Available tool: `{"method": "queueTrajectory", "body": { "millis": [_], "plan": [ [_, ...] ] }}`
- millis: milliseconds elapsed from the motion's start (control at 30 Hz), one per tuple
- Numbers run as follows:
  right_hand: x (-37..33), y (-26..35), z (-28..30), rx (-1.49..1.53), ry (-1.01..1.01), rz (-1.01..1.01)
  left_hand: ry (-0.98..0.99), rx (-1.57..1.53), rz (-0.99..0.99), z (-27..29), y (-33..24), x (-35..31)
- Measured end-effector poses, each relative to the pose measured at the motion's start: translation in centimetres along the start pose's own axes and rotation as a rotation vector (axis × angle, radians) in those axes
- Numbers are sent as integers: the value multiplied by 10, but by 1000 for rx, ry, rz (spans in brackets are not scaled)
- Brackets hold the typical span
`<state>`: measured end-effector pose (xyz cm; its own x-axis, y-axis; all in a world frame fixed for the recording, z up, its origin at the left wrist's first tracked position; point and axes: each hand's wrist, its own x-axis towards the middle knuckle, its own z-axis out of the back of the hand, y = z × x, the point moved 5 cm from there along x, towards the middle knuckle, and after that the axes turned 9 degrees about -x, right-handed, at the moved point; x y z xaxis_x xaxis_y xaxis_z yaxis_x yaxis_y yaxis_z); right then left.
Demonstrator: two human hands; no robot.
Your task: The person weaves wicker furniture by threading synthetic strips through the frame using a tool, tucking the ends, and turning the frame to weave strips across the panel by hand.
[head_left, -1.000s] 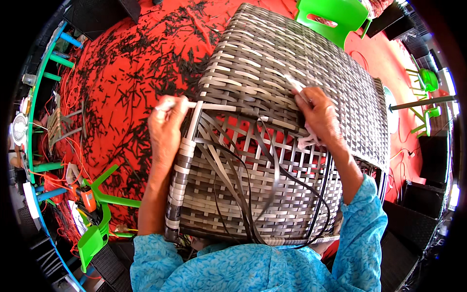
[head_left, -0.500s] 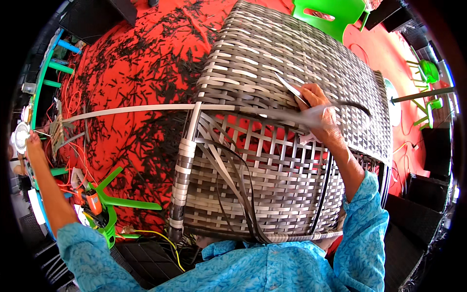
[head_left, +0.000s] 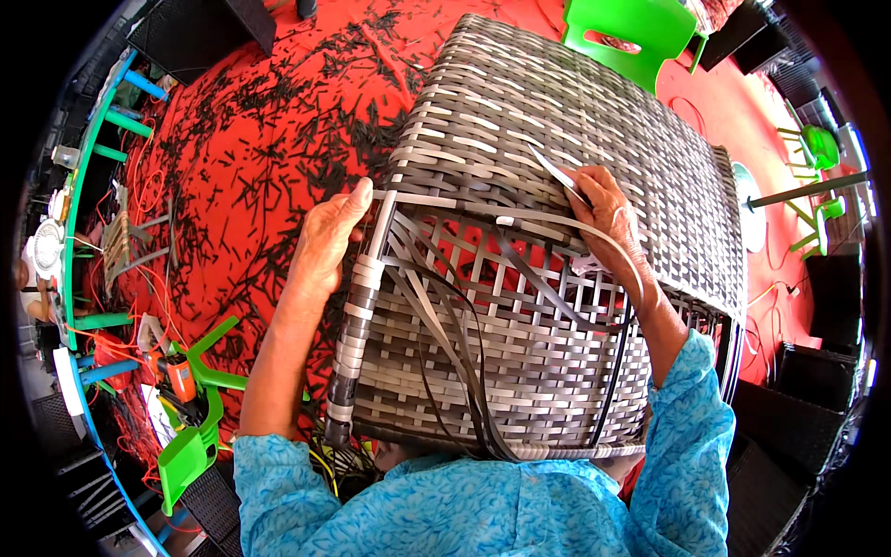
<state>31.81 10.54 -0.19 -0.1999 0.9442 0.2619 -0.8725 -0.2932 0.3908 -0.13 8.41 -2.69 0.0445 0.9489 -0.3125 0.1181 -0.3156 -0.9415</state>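
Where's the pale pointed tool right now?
In the head view, above and right of centre: the pale pointed tool juts up and left from the right hand, over the upper woven panel.

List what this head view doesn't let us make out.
In the head view:
Left hand: most fingers hidden behind the hand itself.
Pale pointed tool: one end hidden by the right hand.
Green chair: cut off by the top edge.
Round white object, far left: too small to identify.
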Motion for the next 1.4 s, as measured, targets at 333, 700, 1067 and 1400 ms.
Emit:
{"method": "queueTrajectory", "body": {
  "millis": [333, 700, 1067, 1400],
  "plan": [
    [-1, -5, 3, -18, -48, 36, -222, -208, -267, -6, -39, 11],
    [0, -8, 9, 17, -40, 44, -610, -545, -650, 370, -107, -9],
    [-4, -7, 9, 4, -71, 55, -27, -32, 55, -1, 3, -9],
    [-4, -12, 10, -31, -45, 35, -352, 922, -785, -26, -54, 15]
  ]
}}
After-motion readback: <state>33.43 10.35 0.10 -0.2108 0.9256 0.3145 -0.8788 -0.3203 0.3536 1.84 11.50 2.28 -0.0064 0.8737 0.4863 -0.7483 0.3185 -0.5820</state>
